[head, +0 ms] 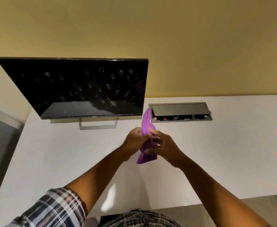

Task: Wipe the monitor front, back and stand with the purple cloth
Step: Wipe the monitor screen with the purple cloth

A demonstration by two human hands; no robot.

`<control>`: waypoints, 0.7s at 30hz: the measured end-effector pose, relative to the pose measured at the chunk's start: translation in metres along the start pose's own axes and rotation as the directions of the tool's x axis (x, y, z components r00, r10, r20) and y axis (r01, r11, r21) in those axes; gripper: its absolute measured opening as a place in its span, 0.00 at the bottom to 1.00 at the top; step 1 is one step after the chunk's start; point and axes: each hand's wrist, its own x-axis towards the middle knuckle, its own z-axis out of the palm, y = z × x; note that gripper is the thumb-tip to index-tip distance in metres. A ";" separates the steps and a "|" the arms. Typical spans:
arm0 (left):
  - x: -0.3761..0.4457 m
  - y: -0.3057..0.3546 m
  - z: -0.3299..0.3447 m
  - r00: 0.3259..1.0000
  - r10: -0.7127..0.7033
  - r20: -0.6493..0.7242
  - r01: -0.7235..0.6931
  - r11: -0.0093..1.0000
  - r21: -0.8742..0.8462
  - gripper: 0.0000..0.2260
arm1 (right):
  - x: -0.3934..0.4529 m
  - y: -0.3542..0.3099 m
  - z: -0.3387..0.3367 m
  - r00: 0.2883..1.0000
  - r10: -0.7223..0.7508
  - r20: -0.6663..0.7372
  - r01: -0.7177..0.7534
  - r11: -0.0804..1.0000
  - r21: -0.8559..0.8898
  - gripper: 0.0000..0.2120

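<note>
Purple cloth [145, 126] gripped by left hand [134, 140] & right hand [164, 148], near smudged monitor [78, 89]

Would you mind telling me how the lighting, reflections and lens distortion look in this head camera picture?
Head view: warm, dim light; the wide lens bends the white desk edges and tilts the monitor; its dark screen shows smudges and a pale reflection low down; a bright patch lies on the desk near the sleeve; both hands, left and right, and the purple cloth are slightly soft.
</note>
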 end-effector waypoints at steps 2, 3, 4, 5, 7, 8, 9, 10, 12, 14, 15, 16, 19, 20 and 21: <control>-0.009 -0.002 -0.018 0.999 -0.046 0.001 0.046 0.999 0.012 0.14 | -0.001 -0.009 0.012 1.000 -0.006 0.022 0.007 0.998 -0.056 0.29; -0.013 -0.005 -0.027 0.998 -0.057 -0.002 0.057 0.998 0.032 0.15 | 0.000 -0.013 0.019 1.000 0.006 0.011 -0.005 0.998 -0.063 0.27; -0.016 -0.007 -0.034 0.998 -0.061 -0.005 0.062 0.997 0.049 0.15 | 0.001 -0.016 0.025 1.000 0.017 -0.015 -0.017 0.998 -0.057 0.23; -0.019 -0.009 -0.041 0.998 -0.064 -0.013 0.065 0.996 0.059 0.14 | 0.002 -0.020 0.032 0.998 0.022 -0.051 -0.025 0.998 -0.056 0.19; -0.030 -0.012 -0.054 0.996 -0.082 -0.032 0.084 0.994 0.066 0.12 | 0.005 -0.026 0.047 0.986 0.065 -0.153 -0.078 0.994 -0.080 0.15; -0.036 -0.012 -0.060 0.996 -0.086 -0.037 0.088 0.993 0.072 0.11 | 0.007 -0.028 0.054 0.974 0.105 -0.202 -0.126 0.988 -0.093 0.15; -0.041 -0.012 -0.065 0.995 -0.089 -0.043 0.093 0.992 0.091 0.10 | 0.008 -0.030 0.058 0.960 0.134 -0.244 -0.163 0.981 -0.102 0.13; -0.046 -0.013 -0.071 0.994 -0.093 -0.053 0.099 0.989 0.112 0.10 | 0.010 -0.031 0.063 0.948 0.152 -0.281 -0.188 0.977 -0.103 0.10; -0.052 -0.018 -0.086 0.989 -0.113 -0.094 0.127 0.980 0.154 0.11 | 0.012 -0.032 0.069 0.923 0.182 -0.339 -0.217 0.974 -0.068 0.05; -0.057 -0.021 -0.103 0.982 -0.136 -0.133 0.160 0.969 0.188 0.10 | 0.015 -0.035 0.073 0.894 0.214 -0.393 -0.236 0.972 -0.009 0.04; -0.059 -0.022 -0.113 0.979 -0.148 -0.143 0.175 0.965 0.196 0.10 | 0.016 -0.036 0.073 0.876 0.227 -0.425 -0.242 0.970 0.019 0.05; -0.062 -0.023 -0.122 0.977 -0.161 -0.137 0.187 0.961 0.202 0.09 | 0.017 -0.037 0.074 0.854 0.230 -0.467 -0.240 0.970 0.039 0.06; -0.074 -0.020 -0.146 0.973 -0.213 -0.084 0.225 0.959 0.174 0.08 | 0.019 -0.047 0.083 0.803 0.159 -0.574 -0.213 0.977 -0.028 0.07; -0.076 -0.020 -0.151 0.972 -0.226 -0.068 0.234 0.960 0.152 0.08 | 0.020 -0.051 0.091 0.814 0.111 -0.571 -0.199 0.975 -0.094 0.07; -0.079 -0.020 -0.155 0.970 -0.237 -0.049 0.241 0.962 0.125 0.09 | 0.020 -0.057 0.103 0.838 0.066 -0.541 -0.184 0.969 -0.167 0.07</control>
